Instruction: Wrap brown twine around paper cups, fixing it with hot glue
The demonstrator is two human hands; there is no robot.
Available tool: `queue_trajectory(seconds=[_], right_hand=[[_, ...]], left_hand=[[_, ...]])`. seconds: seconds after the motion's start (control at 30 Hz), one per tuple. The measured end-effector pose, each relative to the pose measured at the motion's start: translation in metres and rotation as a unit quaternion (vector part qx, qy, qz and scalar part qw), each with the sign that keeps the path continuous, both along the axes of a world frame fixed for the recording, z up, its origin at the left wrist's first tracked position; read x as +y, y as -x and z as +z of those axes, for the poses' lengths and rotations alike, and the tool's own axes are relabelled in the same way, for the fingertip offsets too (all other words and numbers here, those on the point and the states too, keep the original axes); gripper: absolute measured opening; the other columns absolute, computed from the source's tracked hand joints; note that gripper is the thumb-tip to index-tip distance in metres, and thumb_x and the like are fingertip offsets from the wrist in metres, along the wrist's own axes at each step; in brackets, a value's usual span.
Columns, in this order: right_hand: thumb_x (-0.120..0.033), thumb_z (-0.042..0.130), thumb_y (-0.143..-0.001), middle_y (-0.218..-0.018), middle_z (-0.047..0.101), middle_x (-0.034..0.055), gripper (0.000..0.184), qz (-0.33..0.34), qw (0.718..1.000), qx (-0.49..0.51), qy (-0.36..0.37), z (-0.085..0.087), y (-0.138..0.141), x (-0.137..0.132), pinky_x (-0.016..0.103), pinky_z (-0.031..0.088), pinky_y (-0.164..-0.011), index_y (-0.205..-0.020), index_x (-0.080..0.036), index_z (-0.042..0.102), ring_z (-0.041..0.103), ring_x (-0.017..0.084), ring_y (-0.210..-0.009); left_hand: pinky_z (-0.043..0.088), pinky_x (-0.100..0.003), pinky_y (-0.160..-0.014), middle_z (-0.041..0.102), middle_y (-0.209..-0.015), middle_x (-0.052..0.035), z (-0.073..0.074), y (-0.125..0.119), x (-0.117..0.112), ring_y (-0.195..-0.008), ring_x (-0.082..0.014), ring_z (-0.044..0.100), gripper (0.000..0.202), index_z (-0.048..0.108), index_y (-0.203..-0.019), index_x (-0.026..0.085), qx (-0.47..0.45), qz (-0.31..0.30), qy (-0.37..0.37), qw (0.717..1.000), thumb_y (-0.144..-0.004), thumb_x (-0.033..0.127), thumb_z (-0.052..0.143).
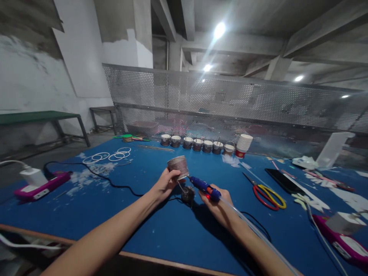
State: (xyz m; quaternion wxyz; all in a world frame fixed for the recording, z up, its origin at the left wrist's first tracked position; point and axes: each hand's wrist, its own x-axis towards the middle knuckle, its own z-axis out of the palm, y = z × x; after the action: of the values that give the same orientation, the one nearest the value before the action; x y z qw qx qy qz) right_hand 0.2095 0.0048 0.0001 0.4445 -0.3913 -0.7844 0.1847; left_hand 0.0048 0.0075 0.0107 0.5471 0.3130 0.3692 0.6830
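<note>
Near the middle of the head view, my left hand [166,183] is closed around a small cup wrapped in greyish-pink cord [178,167], which is tilted above the table. My right hand [217,202] grips a blue hot glue gun [203,186] with a small red light glowing on it. The nozzle points left and is at the cup's lower right edge; whether it touches cannot be told. A long clear glue stick [253,226] trails from the gun's back. Below the cup sits a dark ball of cord [188,194], with a strand running up toward the cup.
Several wrapped cups [197,145] line the back beside a stack of paper cups [244,143]. On the right lie scissors [268,195], a black phone [283,181] and a power strip [342,241]. Another power strip [43,188], a black cable [115,185] and white rings [96,157] are left.
</note>
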Motion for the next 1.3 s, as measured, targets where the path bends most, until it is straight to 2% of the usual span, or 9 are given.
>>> queue_trajectory(seconds=[0.33, 0.53, 0.9, 1.13, 1.3], right_hand=[[-0.046, 0.056, -0.081, -0.051, 0.051, -0.0034, 0.033, 0.001, 0.999, 0.018, 0.037, -0.009, 0.0, 0.004, 0.024, 0.032, -0.047, -0.059, -0.024, 0.046, 0.044, 0.012, -0.046], [-0.052, 0.055, -0.079, -0.051, 0.048, -0.0035, 0.038, 0.016, 0.997, 0.032, 0.069, 0.001, 0.0, 0.001, 0.025, 0.032, -0.047, -0.058, -0.023, 0.046, 0.042, 0.012, -0.047], [-0.05, 0.058, -0.077, -0.053, 0.046, -0.0034, 0.035, 0.024, 0.989, 0.067, 0.134, 0.008, 0.0, -0.005, 0.025, 0.034, -0.049, -0.058, -0.022, 0.049, 0.04, 0.012, -0.05], [-0.048, 0.057, -0.074, -0.05, 0.042, -0.0042, 0.035, 0.035, 0.984, 0.082, 0.156, 0.022, 0.0, -0.009, 0.024, 0.034, -0.049, -0.055, -0.021, 0.047, 0.036, 0.011, -0.05], [-0.047, 0.055, -0.074, -0.048, 0.039, -0.0047, 0.036, 0.027, 0.985, 0.053, 0.162, 0.029, -0.003, -0.01, 0.024, 0.033, -0.048, -0.051, -0.021, 0.046, 0.034, 0.011, -0.048]], left_hand=[[0.055, -0.032, -0.067, 0.071, -0.085, -0.0048, -0.001, 0.002, 0.0, -0.076, -0.0187, 0.067, 0.039, 0.063, -0.095, 0.015, -0.008, -0.007, 0.001, 1.0, -0.058, 0.017, 0.074], [0.055, -0.033, -0.068, 0.072, -0.086, -0.0056, -0.001, 0.003, 0.001, -0.079, -0.0215, 0.069, 0.04, 0.063, -0.096, 0.015, -0.01, -0.013, 0.003, 1.0, -0.058, 0.016, 0.074], [0.056, -0.035, -0.07, 0.073, -0.083, -0.007, -0.001, 0.004, 0.0, -0.079, -0.0231, 0.07, 0.029, 0.063, -0.086, 0.015, -0.021, -0.021, 0.013, 0.999, -0.059, 0.015, 0.072], [0.056, -0.036, -0.072, 0.075, -0.084, -0.0097, 0.001, 0.006, 0.0, -0.081, -0.0247, 0.071, 0.032, 0.065, -0.092, 0.011, -0.03, -0.041, 0.025, 0.998, -0.06, 0.016, 0.068], [0.055, -0.035, -0.071, 0.075, -0.083, -0.0106, 0.004, 0.004, -0.002, -0.078, -0.0242, 0.071, 0.033, 0.068, -0.093, 0.01, -0.034, -0.06, 0.027, 0.997, -0.061, 0.017, 0.065]])
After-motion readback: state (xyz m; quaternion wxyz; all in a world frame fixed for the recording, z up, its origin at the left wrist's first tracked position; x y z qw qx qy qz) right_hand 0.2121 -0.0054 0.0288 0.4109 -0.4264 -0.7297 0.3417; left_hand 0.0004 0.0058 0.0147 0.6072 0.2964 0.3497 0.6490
